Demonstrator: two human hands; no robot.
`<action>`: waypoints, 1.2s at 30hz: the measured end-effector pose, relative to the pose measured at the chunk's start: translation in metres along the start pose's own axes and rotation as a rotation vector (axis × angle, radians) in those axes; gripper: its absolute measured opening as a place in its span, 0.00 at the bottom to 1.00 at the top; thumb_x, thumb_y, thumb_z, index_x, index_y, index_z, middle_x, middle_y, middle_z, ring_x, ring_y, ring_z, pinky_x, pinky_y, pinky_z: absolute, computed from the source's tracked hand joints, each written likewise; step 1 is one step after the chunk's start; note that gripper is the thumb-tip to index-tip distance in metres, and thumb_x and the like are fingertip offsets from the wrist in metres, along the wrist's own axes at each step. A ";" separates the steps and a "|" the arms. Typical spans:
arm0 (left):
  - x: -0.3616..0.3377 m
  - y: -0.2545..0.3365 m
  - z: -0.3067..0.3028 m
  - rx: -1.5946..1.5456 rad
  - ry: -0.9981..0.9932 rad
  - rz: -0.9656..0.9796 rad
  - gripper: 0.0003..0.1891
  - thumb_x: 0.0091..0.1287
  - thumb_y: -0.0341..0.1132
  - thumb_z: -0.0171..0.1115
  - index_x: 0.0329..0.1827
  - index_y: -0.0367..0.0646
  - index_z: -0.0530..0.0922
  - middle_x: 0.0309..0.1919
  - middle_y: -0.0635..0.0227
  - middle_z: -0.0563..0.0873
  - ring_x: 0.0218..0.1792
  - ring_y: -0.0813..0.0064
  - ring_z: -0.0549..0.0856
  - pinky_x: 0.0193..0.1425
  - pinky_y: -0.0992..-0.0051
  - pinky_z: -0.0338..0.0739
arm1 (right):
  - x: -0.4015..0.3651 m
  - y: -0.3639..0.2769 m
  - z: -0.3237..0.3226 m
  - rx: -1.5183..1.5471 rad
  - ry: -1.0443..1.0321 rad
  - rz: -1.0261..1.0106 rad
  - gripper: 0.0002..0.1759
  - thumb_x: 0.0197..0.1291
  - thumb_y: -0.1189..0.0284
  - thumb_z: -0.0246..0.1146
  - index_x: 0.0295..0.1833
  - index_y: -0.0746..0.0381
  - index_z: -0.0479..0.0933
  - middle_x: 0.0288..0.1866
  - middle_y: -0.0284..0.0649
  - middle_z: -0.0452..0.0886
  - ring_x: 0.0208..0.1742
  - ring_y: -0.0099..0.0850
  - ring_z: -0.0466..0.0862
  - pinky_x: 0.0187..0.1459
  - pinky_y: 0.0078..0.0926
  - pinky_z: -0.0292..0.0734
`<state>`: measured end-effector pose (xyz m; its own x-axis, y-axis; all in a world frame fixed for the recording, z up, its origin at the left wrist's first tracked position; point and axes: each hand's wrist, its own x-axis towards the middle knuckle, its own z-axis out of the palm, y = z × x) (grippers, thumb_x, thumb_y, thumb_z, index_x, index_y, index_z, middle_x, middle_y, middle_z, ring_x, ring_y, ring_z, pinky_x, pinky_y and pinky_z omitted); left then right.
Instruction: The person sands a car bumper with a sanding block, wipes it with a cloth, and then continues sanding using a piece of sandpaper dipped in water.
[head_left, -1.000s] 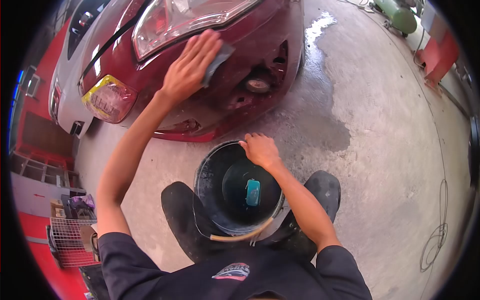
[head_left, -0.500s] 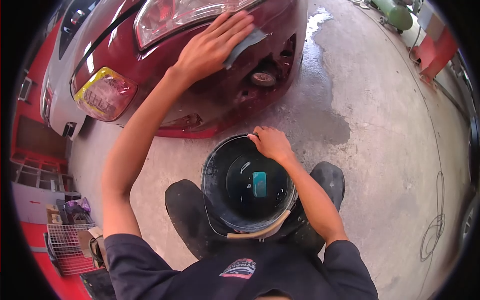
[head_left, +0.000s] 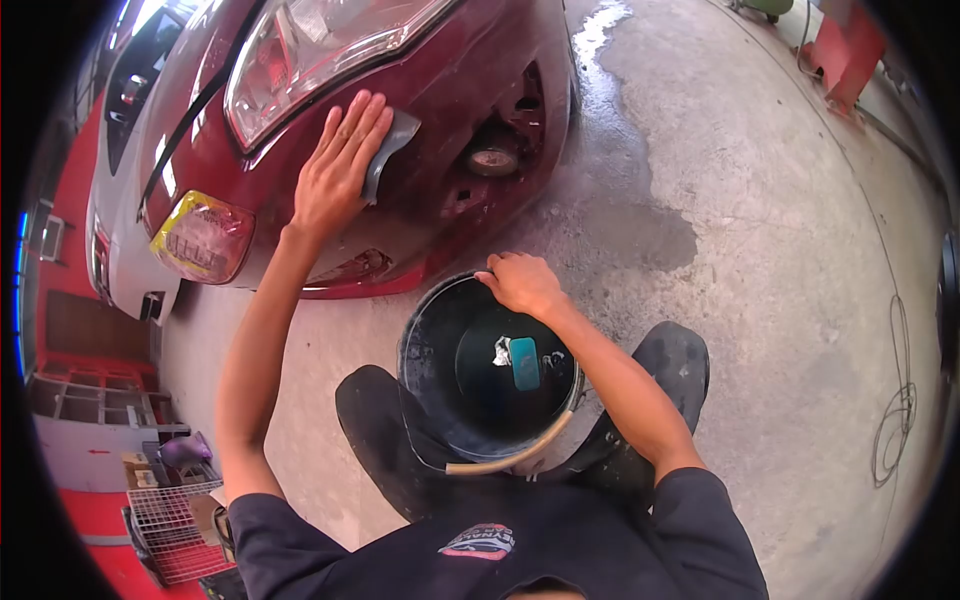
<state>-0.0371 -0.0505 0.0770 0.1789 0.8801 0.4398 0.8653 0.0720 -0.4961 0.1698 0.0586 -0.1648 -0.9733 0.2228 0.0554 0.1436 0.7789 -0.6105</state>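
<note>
My left hand [head_left: 340, 165] lies with long, straight fingers over a grey sheet of sandpaper [head_left: 392, 150], holding it against the dark red car bumper [head_left: 420, 205] just below the headlight [head_left: 330, 60]. Part of the sheet sticks out past the fingers on the right. Between my knees stands a black bucket [head_left: 425, 400] of dark water, and my right hand [head_left: 522, 284] is closed over its far rim. A teal block [head_left: 525, 363] shows inside the bucket. The bucket's wire handle, with a tan grip [head_left: 510, 460], rests toward me.
An opening with a round fog lamp [head_left: 493, 162] is in the bumper's right part. A yellow-edged lamp [head_left: 203, 238] sits at its left. Wet concrete [head_left: 640, 235] runs beside the car. A cable [head_left: 895, 430] lies at right; a wire rack [head_left: 180, 530] stands at left.
My left hand and the sandpaper have moved left and down across the bumper, away from the area at the headlight's lower edge. My right hand stays on the bucket rim. The view has shifted slightly.
</note>
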 end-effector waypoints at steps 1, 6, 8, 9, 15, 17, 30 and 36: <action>0.005 0.009 -0.003 -0.009 0.008 -0.020 0.41 0.61 0.24 0.67 0.83 0.37 0.70 0.84 0.55 0.71 0.86 0.56 0.66 0.88 0.52 0.62 | -0.002 0.000 0.002 -0.007 -0.010 -0.002 0.24 0.80 0.50 0.57 0.52 0.62 0.84 0.52 0.49 0.90 0.58 0.50 0.89 0.57 0.52 0.84; 0.062 0.014 0.003 0.046 -0.055 0.026 0.40 0.62 0.23 0.66 0.83 0.37 0.70 0.84 0.55 0.70 0.86 0.57 0.66 0.89 0.53 0.60 | -0.007 0.001 0.003 0.027 -0.033 0.008 0.24 0.80 0.50 0.57 0.54 0.62 0.84 0.52 0.49 0.90 0.57 0.50 0.89 0.57 0.51 0.84; 0.020 0.011 0.002 0.031 -0.050 0.001 0.40 0.63 0.23 0.65 0.83 0.37 0.69 0.85 0.56 0.70 0.87 0.58 0.65 0.89 0.54 0.60 | -0.006 0.003 -0.001 0.021 -0.043 0.012 0.25 0.80 0.50 0.57 0.54 0.62 0.84 0.52 0.49 0.90 0.57 0.49 0.89 0.57 0.51 0.84; 0.013 0.013 0.000 0.022 -0.052 -0.010 0.39 0.64 0.23 0.64 0.83 0.37 0.69 0.85 0.57 0.70 0.87 0.58 0.65 0.90 0.54 0.59 | -0.003 0.001 -0.001 0.012 -0.051 0.015 0.25 0.80 0.50 0.57 0.54 0.62 0.84 0.52 0.49 0.90 0.57 0.50 0.89 0.57 0.51 0.84; 0.106 0.019 0.037 0.211 0.015 0.021 0.34 0.67 0.24 0.61 0.81 0.35 0.72 0.82 0.56 0.74 0.85 0.59 0.67 0.88 0.55 0.61 | -0.002 0.003 0.004 0.015 -0.020 -0.018 0.25 0.81 0.49 0.56 0.52 0.62 0.84 0.50 0.50 0.90 0.54 0.51 0.90 0.55 0.51 0.85; 0.126 0.026 0.044 0.310 -0.007 0.002 0.31 0.69 0.25 0.57 0.79 0.33 0.74 0.81 0.57 0.75 0.85 0.60 0.68 0.88 0.56 0.61 | -0.007 0.005 0.008 0.040 -0.021 -0.027 0.25 0.81 0.49 0.56 0.52 0.62 0.84 0.50 0.51 0.90 0.52 0.51 0.91 0.54 0.51 0.86; 0.109 0.027 0.039 0.213 0.034 0.031 0.34 0.67 0.24 0.61 0.80 0.33 0.73 0.81 0.55 0.75 0.84 0.57 0.70 0.88 0.55 0.62 | -0.011 0.005 0.012 0.030 0.024 -0.050 0.25 0.81 0.51 0.56 0.51 0.63 0.84 0.47 0.50 0.90 0.50 0.51 0.91 0.53 0.50 0.86; 0.149 0.020 0.052 0.400 0.085 0.108 0.26 0.70 0.31 0.58 0.72 0.33 0.79 0.75 0.55 0.81 0.77 0.61 0.78 0.86 0.58 0.66 | -0.003 0.003 0.016 0.013 0.019 -0.047 0.26 0.82 0.51 0.56 0.52 0.64 0.84 0.48 0.51 0.90 0.50 0.51 0.91 0.53 0.51 0.86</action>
<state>-0.0174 0.1064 0.0930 0.3111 0.8517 0.4217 0.5924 0.1732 -0.7868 0.1705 0.0508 -0.1789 -0.9753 0.1974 0.0991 0.0953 0.7809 -0.6174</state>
